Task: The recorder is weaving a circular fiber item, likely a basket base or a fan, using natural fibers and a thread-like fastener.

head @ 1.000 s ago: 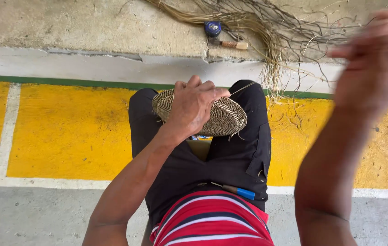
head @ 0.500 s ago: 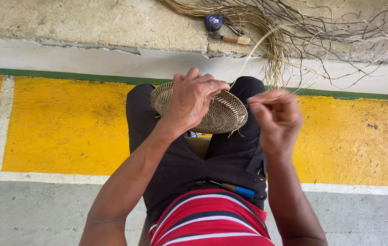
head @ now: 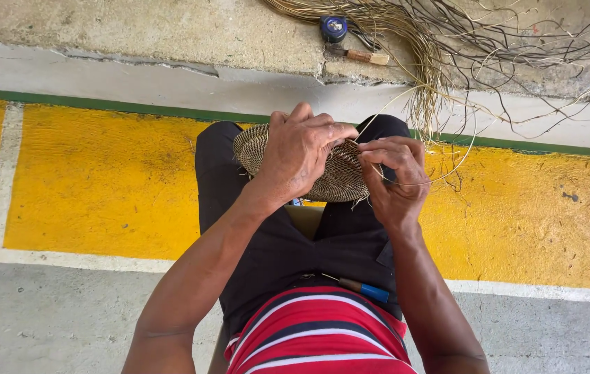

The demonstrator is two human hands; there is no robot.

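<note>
The left hand (head: 302, 156) lies spread over the round woven disc (head: 340, 180), fingers curled on its top and gripping it against the knees. The right hand (head: 393, 176) pinches a thin pale fibre strand (head: 447, 176) at the disc's right edge — fingertips closed tight. Beyond the disc lies a bundle of dry fibres (head: 433, 41) beside a small blue tape measure (head: 333, 28) — on the concrete ledge.

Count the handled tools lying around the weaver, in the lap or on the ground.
2: a blue-handled tool on the lap near the striped shirt, and a wooden-handled tool on the concrete ledge beside the fibre bundle. Others may be hidden under it.
</note>
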